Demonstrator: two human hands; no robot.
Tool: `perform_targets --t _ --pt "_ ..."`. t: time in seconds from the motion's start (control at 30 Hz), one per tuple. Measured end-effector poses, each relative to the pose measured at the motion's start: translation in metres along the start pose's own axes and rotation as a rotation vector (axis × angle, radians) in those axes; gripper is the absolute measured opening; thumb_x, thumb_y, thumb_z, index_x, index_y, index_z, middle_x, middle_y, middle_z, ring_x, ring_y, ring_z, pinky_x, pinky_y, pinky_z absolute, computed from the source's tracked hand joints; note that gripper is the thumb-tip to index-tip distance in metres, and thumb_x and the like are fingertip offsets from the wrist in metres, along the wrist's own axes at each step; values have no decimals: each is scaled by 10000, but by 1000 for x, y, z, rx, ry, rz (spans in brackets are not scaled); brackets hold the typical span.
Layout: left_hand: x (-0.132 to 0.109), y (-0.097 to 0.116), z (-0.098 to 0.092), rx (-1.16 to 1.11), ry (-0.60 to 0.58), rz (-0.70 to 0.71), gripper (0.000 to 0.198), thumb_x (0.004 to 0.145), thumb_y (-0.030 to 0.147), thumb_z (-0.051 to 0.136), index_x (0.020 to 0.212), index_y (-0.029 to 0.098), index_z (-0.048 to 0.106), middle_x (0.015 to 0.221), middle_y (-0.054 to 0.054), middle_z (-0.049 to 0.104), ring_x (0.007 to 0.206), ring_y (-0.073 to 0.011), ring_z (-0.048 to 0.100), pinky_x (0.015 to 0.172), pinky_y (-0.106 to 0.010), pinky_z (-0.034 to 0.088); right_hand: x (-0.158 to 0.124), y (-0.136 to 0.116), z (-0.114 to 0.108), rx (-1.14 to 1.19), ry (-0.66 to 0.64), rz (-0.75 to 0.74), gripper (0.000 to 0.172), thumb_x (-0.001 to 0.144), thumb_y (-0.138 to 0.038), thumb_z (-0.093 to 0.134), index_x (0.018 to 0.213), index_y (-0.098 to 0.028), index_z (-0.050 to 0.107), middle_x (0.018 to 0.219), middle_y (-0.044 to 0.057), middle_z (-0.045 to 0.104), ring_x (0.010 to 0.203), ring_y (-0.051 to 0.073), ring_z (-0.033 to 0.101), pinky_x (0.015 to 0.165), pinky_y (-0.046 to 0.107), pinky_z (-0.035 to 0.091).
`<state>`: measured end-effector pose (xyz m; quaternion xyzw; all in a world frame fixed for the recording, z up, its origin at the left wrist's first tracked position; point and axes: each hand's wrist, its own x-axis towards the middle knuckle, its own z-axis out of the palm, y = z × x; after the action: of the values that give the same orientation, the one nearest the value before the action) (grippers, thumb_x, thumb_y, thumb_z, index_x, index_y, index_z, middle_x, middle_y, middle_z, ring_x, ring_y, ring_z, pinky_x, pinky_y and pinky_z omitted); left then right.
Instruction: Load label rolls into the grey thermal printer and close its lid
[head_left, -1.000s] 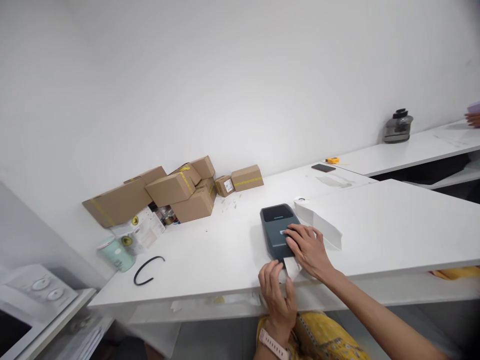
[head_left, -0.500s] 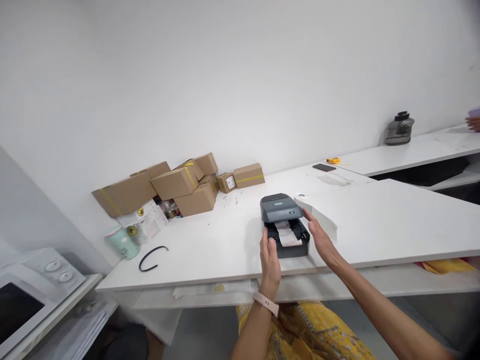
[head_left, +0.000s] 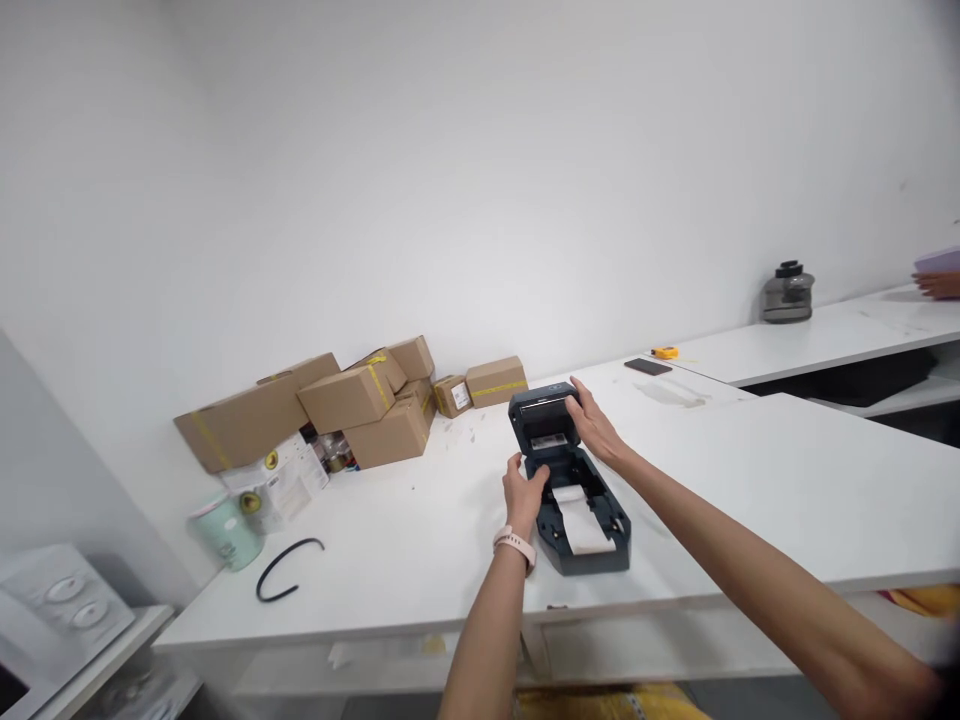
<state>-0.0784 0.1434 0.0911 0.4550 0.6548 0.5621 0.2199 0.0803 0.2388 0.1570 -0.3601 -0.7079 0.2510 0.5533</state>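
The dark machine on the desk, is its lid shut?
No, its lid stands raised, with the right hand at its edge, and white paper shows inside the machine.

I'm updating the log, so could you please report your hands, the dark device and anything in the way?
Right hand holding raised lid; left hand at left side of device. Device open, white paper inside. No obstruction seen.
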Motion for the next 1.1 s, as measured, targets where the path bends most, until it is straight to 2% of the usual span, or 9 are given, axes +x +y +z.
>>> perform_targets --t 0.23,0.37,0.43,0.5,0.57,0.7,0.83,0.97,1.1 --pt "29 -21 4 -22 -107 -87 1087 665 425 888 1556 126 342 1618 -239 374 1522 -369 319 1227 -447 271 56 21 12 -97 -9 14 791 956 -696 353 1611 -271 232 1618 138 424 1449 356 468 1160 575 419" --pt "35 -30 7 -116 -160 -93 1143 661 445 869 1579 114 274 1616 -253 369 1508 -350 359 1195 -410 323 40 21 4 -203 33 -47 721 998 -586 331 1582 -174 231 1610 222 375 1478 378 393 1185 614 331" --pt "35 -32 9 -181 -196 -64 1081 713 436 827 1578 126 259 1565 -227 459 1447 -307 460 1157 -368 379 19 16 -2 -255 -9 -113 590 1039 -490 218 1482 -136 381 1529 251 457 1446 369 418 1182 612 306" --pt "35 -32 12 -241 -235 -27 993 769 432 777 1569 141 266 1479 -195 567 1344 -270 572 1103 -342 438 -2 12 -4 -297 -202 -198 495 1050 -444 219 1222 -181 602 1267 196 664 1214 322 613 1075 529 440" --pt "35 -32 13 -274 -256 1 922 798 425 751 1555 158 296 1427 -174 619 1277 -257 623 1074 -335 466 -16 12 -2 -339 -477 -276 423 1040 -403 309 931 -226 677 960 103 744 928 258 699 963 451 509" --pt "35 -31 12 -263 -257 13 882 808 378 742 1554 180 315 1447 -146 614 1294 -245 612 1102 -321 439 -21 25 15 -438 -923 -346 334 932 -271 455 663 -206 641 694 71 713 742 247 694 1077 563 403" --pt "36 -32 10 -196 -268 -28 954 826 347 704 1614 170 197 1570 -157 495 1404 -250 526 1151 -330 388 -13 36 26 -502 -1162 -325 278 873 -266 472 688 -181 661 695 109 714 727 277 682 1085 646 345" --pt "34 -30 6 -122 -283 -45 964 878 315 621 1643 142 60 1675 -170 308 1541 -245 328 1223 -351 277 -2 32 23 -470 -1292 -282 319 904 -315 440 995 -164 706 889 144 758 848 317 702 1069 655 348" --pt "31 -25 3 -71 -295 -71 903 913 310 570 1647 167 64 1673 -127 335 1524 -210 360 1220 -306 275 8 22 15 -384 -1395 -259 321 846 -373 553 1063 -197 711 1005 122 743 1038 359 667 1108 641 297"
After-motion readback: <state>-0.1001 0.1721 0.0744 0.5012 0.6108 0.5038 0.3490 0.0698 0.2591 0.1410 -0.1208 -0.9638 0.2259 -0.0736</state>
